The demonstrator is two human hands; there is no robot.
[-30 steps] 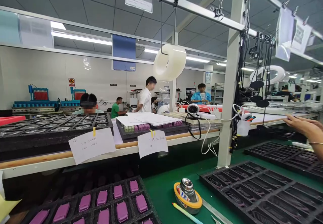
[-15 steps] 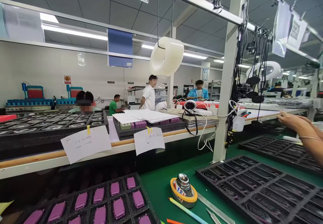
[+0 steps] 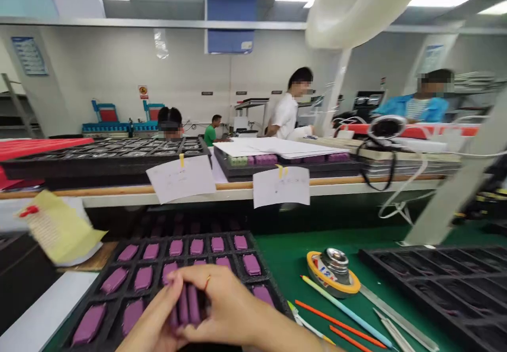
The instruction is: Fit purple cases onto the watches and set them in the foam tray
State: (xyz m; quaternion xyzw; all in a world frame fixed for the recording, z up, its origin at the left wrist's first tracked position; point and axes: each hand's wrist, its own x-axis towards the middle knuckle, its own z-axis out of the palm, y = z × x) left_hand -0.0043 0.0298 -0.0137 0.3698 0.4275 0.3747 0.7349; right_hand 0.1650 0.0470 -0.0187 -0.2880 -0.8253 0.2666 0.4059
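Several purple plastic casings (image 3: 189,304) stand side by side, pressed together between my two hands in the lower middle of the head view. My left hand (image 3: 156,317) closes on them from the left. From the right, my right hand (image 3: 225,304) curls its fingers around them, a thin ring on one finger. Both hands are over a black foam tray (image 3: 247,235), whose compartments hold more purple casings (image 3: 143,278). The hands cover the tray's near middle part, and the lower ends of the held casings are hidden.
Right of the tray lie a metal-topped bottle (image 3: 336,259) inside a yellow tape roll (image 3: 352,288), pens (image 3: 344,309), tweezers (image 3: 392,331) and a steel ruler (image 3: 400,320). Another black tray (image 3: 435,278) is at right. A shelf (image 3: 336,183) spans the back; people are beyond it.
The view has swung left and down. My two hands, unseen before, now show holding purple casings over the tray. The braceleted arm at the right is out of view.
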